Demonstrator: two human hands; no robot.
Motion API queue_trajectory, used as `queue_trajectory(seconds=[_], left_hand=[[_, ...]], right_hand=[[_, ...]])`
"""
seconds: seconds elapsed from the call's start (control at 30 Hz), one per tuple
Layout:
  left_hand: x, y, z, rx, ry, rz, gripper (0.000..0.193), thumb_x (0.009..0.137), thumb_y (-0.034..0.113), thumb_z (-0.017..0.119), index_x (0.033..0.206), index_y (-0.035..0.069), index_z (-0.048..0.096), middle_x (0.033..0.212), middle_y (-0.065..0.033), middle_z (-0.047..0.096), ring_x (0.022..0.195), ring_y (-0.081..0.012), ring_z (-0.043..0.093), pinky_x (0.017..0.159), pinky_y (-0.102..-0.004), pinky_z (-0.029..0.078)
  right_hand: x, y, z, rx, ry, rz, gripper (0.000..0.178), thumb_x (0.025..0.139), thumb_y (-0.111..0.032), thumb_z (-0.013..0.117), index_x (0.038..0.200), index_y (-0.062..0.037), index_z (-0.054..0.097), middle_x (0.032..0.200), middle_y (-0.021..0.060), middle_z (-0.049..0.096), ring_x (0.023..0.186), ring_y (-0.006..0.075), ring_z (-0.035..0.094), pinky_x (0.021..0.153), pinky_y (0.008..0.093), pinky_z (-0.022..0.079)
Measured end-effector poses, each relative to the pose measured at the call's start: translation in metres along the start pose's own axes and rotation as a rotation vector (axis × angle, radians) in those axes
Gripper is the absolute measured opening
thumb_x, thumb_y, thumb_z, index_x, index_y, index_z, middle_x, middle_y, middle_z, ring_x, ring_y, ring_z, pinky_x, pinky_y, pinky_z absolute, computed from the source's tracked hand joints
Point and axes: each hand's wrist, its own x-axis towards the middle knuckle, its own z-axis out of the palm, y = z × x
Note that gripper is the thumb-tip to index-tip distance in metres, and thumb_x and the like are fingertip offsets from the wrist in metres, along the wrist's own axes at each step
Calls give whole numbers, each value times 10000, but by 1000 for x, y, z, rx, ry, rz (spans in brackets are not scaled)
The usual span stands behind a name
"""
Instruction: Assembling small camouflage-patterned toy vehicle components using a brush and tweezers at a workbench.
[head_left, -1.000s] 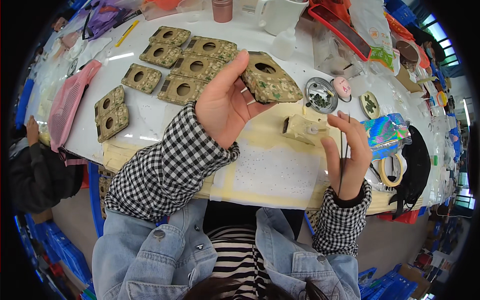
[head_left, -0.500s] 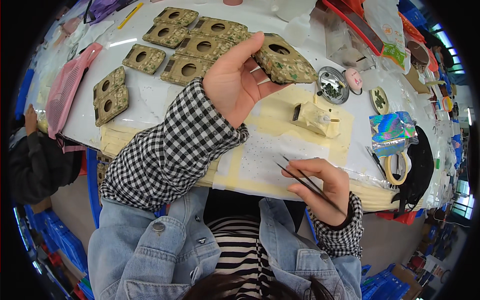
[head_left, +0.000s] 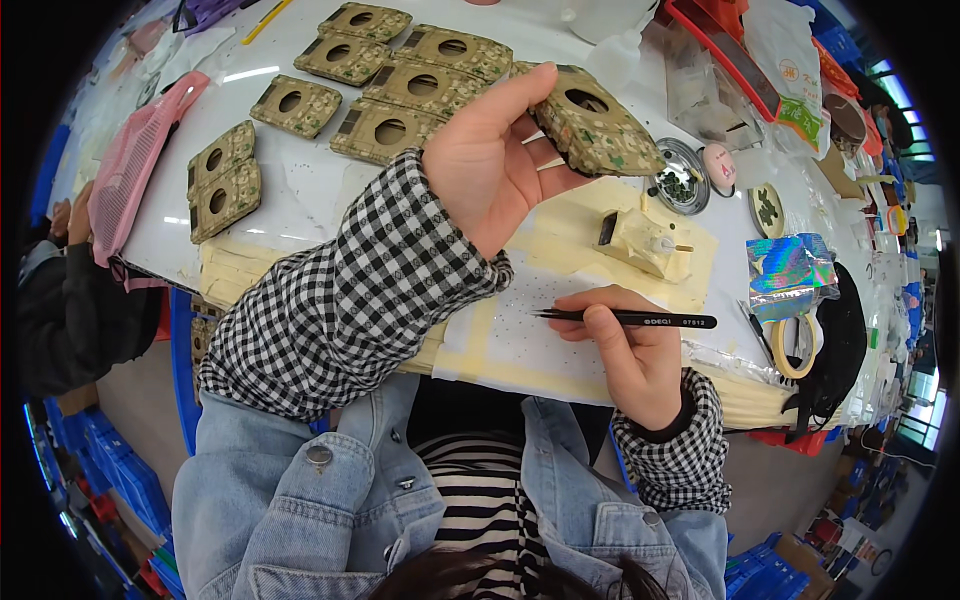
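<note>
My left hand point(head_left: 492, 165) is closed round a camouflage model tank hull point(head_left: 594, 128), lifted above the table, its round hole facing up. In my right hand point(head_left: 632, 352) are black tweezers point(head_left: 640, 318), pinched between thumb and fingers and lying nearly level. Their tips are just over a white sheet point(head_left: 520, 335) sprinkled with tiny dark specks. Beyond the right hand stands a tape-wrapped block point(head_left: 650, 243) with a thin stick poking from it. Farther back and left, several more camouflage hulls point(head_left: 425, 88) sit in groups.
A round metal tin point(head_left: 683, 205) with dark green bits and a shallow dish point(head_left: 767, 210) lie to the right. Near them are a shiny packet point(head_left: 785, 270), a tape roll point(head_left: 806, 348) and a red-framed box point(head_left: 722, 60). A pink mesh basket point(head_left: 140, 180) stands left, close to another person's hand point(head_left: 80, 215).
The tweezers have turned from a slant to nearly level, and their tips have come down close to the sheet. The left hand still holds the hull.
</note>
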Motion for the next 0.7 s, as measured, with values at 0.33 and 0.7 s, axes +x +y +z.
queue_trajectory(seconds=[0.33, 0.7], left_hand=[[0, 1, 1, -3, -11, -20, 369, 1003, 280, 389, 1215, -9, 479, 1198, -139, 592, 1117, -251, 591, 967, -393, 495], [0, 0, 1, -17, -15, -18, 377, 1004, 284, 383, 1218, -12, 477, 1200, -138, 590, 1120, -247, 588, 974, -391, 490]], right_hand=[[1, 0, -1, -118, -31, -14, 255, 984, -126, 472, 1025, 83, 613, 937, 135, 658, 796, 155, 655, 699, 247, 520], [1, -2, -1, -172, -26, -3, 254, 978, -118, 476, 1017, 80, 629, 878, 102, 651, 712, 115, 614, 619, 224, 486]])
